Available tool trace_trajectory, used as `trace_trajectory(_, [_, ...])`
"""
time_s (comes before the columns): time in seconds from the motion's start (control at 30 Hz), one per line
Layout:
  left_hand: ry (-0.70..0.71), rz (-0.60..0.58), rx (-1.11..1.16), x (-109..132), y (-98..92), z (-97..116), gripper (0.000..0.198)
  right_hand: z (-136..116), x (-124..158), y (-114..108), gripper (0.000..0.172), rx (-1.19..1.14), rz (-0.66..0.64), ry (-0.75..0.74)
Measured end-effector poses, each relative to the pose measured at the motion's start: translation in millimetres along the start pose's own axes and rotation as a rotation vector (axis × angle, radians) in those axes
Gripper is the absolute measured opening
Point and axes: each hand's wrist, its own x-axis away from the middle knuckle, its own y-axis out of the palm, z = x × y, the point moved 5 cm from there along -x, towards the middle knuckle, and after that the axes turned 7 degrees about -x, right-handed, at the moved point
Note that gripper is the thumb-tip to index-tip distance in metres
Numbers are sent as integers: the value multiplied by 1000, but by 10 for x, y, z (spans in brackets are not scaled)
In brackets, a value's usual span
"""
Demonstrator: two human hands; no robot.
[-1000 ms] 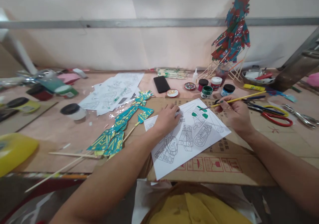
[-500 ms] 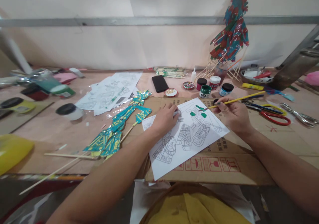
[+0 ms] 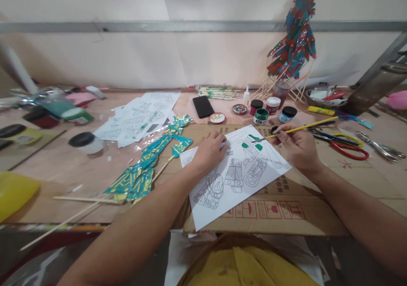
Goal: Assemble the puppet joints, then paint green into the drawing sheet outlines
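A paintbrush [image 3: 302, 127] with a yellow handle is pinched in my right hand [image 3: 294, 144]. Its dark tip is at the white sheet of line drawings [image 3: 219, 218], beside patches of green paint [image 3: 259, 147]. My left hand [image 3: 212, 148] rests with its fingers laid on the sheet's upper left part, holding nothing that I can see. Under the sheet lies a flattened cardboard box [image 3: 324, 211]. Past the sheet stands an uncapped jar of green paint [image 3: 261, 116]. A teal and yellow painted figure on sticks [image 3: 148, 158] lies to the left of my left hand.
Behind the sheet are a black phone [image 3: 203, 107], a small white bottle [image 3: 246, 96] and further paint jars [image 3: 288, 114]. Scissors [image 3: 349, 150] lie right of my right hand. A red and blue figure [image 3: 297, 40] stands on sticks at the back. Printed sheets [image 3: 140, 116] lie left.
The view has shifted very slightly. Both hands and the paintbrush keep nearly the same places over the sheet, and the green patches look alike.
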Motion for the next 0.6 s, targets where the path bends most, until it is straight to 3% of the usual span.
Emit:
trace_trajectory(0.27, [1, 8, -5, 1, -3, 3, 16, -31, -7, -16, 27, -30, 11, -12])
trace_trajectory(0.6, [13, 11, -10, -3, 15, -10, 16, 4, 40, 96, 30, 120, -49, -47])
